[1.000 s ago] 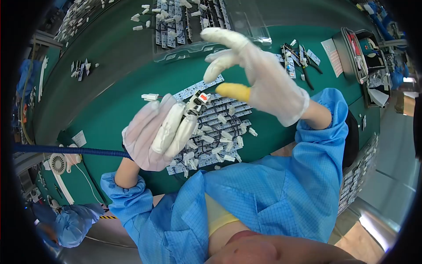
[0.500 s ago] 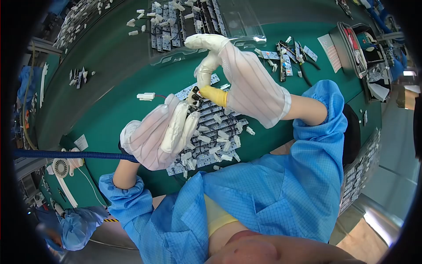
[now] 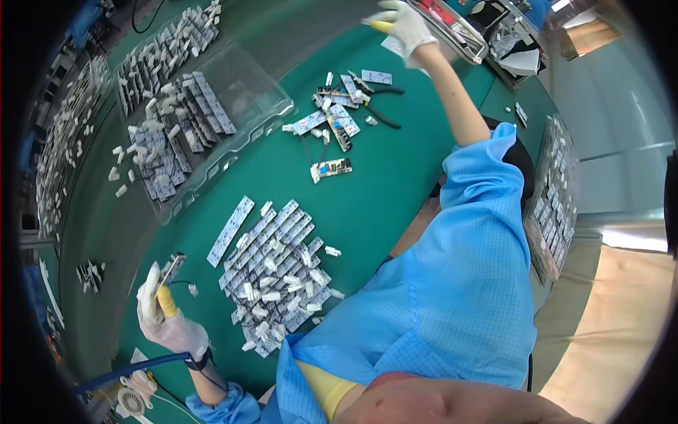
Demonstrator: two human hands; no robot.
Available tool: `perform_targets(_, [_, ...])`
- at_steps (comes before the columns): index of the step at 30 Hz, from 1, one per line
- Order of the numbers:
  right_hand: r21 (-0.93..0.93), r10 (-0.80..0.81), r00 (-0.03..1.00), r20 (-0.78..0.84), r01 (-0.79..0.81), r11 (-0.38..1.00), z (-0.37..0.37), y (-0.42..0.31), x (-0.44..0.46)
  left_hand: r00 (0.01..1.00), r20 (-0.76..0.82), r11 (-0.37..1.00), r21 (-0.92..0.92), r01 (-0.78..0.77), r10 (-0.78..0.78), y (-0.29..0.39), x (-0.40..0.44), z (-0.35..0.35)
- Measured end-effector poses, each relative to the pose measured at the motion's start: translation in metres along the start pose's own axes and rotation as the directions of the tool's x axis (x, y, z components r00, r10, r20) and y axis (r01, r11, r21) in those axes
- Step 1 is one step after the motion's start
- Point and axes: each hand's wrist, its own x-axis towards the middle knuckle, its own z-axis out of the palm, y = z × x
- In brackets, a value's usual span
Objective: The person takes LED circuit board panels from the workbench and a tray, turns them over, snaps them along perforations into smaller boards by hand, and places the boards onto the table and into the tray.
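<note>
My left hand (image 3: pixel 168 314), in a white glove with a yellow finger cover, grips a small circuit board (image 3: pixel 169 268) between thumb and fingers. A thin wire with a white connector (image 3: pixel 193 289) hangs from this board. My right hand (image 3: pixel 404 30), gloved too, reaches far out at the top, fingers apart, over a pale sheet (image 3: pixel 404 53) beside a metal box. Between the hands lies a pile of long circuit boards (image 3: pixel 275 275) with white connectors. A small board with a blue dot (image 3: pixel 332 168) rests on the green mat, below several similar boards (image 3: pixel 337 116).
Black-handled pliers (image 3: pixel 385 113) lie by the small boards. A clear plastic tray (image 3: pixel 240 116) with stacked boards stands at upper left. The metal box (image 3: pixel 452 35) holds tools. A blue coiled cord (image 3: pixel 141 365) runs to my left wrist. A small white fan (image 3: pixel 132 403) sits lower left.
My hands were together over the pile; now they are wide apart. The right has swung to the upper right, the left outward with the board. The view has turned.
</note>
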Motion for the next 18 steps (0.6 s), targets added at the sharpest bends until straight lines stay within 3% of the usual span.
perform_targets(1, [-0.093,0.302,0.951,0.068,-0.295,0.951,-0.010,0.017,0.001,1.000,-0.005,1.000,-0.006,-0.006,0.006,-0.001,-0.001,0.001])
perform_targets(3, [-0.142,0.493,0.866,0.079,-0.480,0.866,0.017,0.087,0.000,1.000,-0.008,1.000,0.014,0.009,-0.009,-0.001,0.000,0.005])
perform_targets(4, [-0.140,0.491,0.868,0.076,-0.479,0.867,0.024,0.090,-0.005,1.000,-0.011,1.000,0.014,0.007,-0.006,0.003,0.001,0.007])
perform_targets(6, [-0.255,0.434,0.896,-0.096,-0.444,0.859,0.037,0.092,-0.012,0.999,0.025,1.000,0.005,0.028,-0.028,0.017,0.005,0.013])
perform_targets(12, [-0.228,0.470,0.877,-0.094,-0.479,0.848,0.060,0.088,-0.007,1.000,0.029,0.999,-0.039,0.003,-0.002,0.013,0.003,0.017])
perform_targets(14, [-0.410,0.440,0.894,-0.084,-0.433,0.803,0.058,0.081,-0.007,1.000,0.020,0.998,-0.065,0.023,-0.022,0.013,0.002,0.016])
perform_targets(15, [-0.445,0.283,0.948,-0.148,-0.319,0.837,0.056,0.080,-0.008,0.999,0.034,1.000,-0.021,0.013,-0.012,0.015,0.002,0.013])
perform_targets(16, [-0.517,0.360,0.926,-0.109,-0.362,0.776,0.050,0.080,-0.004,0.999,0.048,1.000,0.024,0.002,-0.003,0.017,0.001,0.010])
perform_targets(18, [-0.493,0.421,0.904,-0.076,-0.401,0.772,0.045,0.082,0.002,0.998,0.044,0.998,-0.036,0.043,-0.041,0.017,-0.001,0.011])
